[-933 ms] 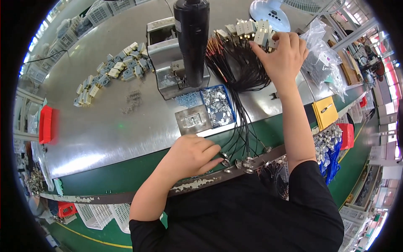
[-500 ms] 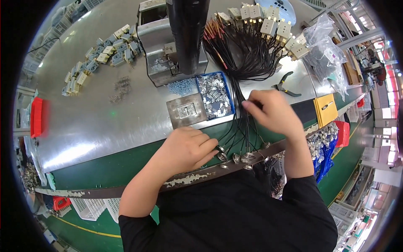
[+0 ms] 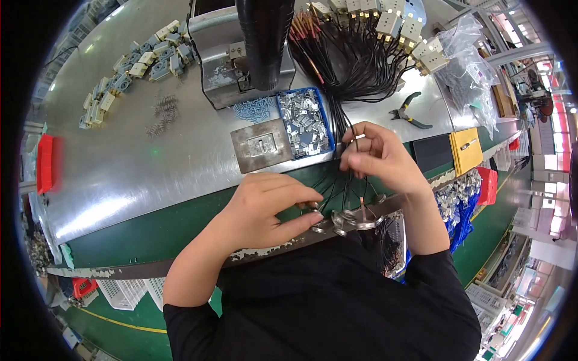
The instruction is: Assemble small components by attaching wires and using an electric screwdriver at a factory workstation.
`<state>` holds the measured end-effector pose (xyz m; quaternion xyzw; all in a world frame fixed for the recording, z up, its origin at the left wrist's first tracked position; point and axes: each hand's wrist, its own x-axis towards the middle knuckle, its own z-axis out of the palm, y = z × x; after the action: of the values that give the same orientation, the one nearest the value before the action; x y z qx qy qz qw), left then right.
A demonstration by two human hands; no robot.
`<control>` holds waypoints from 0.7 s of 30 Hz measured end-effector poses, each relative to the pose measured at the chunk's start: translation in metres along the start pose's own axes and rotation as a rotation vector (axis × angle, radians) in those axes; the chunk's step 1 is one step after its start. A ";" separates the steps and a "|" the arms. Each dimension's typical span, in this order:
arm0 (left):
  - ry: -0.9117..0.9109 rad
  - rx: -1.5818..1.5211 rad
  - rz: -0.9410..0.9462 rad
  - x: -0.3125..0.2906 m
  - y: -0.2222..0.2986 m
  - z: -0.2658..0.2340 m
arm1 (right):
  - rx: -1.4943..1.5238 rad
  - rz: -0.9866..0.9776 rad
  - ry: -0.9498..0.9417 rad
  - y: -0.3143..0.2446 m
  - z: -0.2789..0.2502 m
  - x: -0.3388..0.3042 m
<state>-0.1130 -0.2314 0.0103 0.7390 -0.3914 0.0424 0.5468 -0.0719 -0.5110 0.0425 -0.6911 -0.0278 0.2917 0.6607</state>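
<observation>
A bundle of black cables (image 3: 341,114) runs over the bench edge toward me, with several shiny round metal pieces (image 3: 343,218) at its near ends. My right hand (image 3: 385,159) is curled round one black cable of this bundle, just in front of the blue tray. My left hand (image 3: 265,210) is lower and to the left, thumb and fingertips closing on one of the round metal pieces (image 3: 313,207), which they partly hide. Left of the cables lies the blue tray (image 3: 330,129) of small metal clips, beside a square metal plate (image 3: 244,147) with a recess.
A metal machine (image 3: 220,78) with a black column stands behind the plate, blue screws (image 3: 253,109) at its foot. Pale connector blocks (image 3: 159,60) and springs (image 3: 162,114) lie left. Pliers (image 3: 412,114), a yellow pad (image 3: 463,157) and a plastic bag (image 3: 466,66) are right.
My right hand's fingers have curled round a cable and drawn it slightly. My left hand has turned, its thumb now visible at a round metal piece. The whole view has shifted slightly.
</observation>
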 end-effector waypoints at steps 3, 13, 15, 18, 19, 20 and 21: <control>0.012 -0.212 -0.191 0.007 0.014 0.005 | -0.148 -0.174 -0.004 0.003 0.008 0.005; 0.116 -0.892 -0.576 0.002 0.030 -0.037 | -1.109 -0.985 0.212 -0.038 0.051 0.041; 0.155 -0.830 -0.531 -0.001 0.018 -0.051 | -1.000 -1.097 -0.033 -0.039 0.059 0.058; 0.277 -0.903 -0.602 -0.007 0.003 -0.067 | -0.998 -0.899 -0.173 -0.034 0.068 0.076; 0.327 -0.977 -0.632 -0.007 -0.001 -0.071 | -0.932 -0.908 -0.173 -0.034 0.071 0.085; 0.398 -1.018 -0.696 -0.006 -0.001 -0.072 | -0.865 -0.915 -0.173 -0.034 0.073 0.091; 0.398 -1.015 -0.697 -0.006 -0.003 -0.072 | -0.863 -0.917 -0.172 -0.033 0.076 0.095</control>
<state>-0.0887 -0.1671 0.0339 0.4504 0.0088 -0.1915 0.8720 -0.0153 -0.3985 0.0413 -0.7870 -0.4891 -0.0040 0.3761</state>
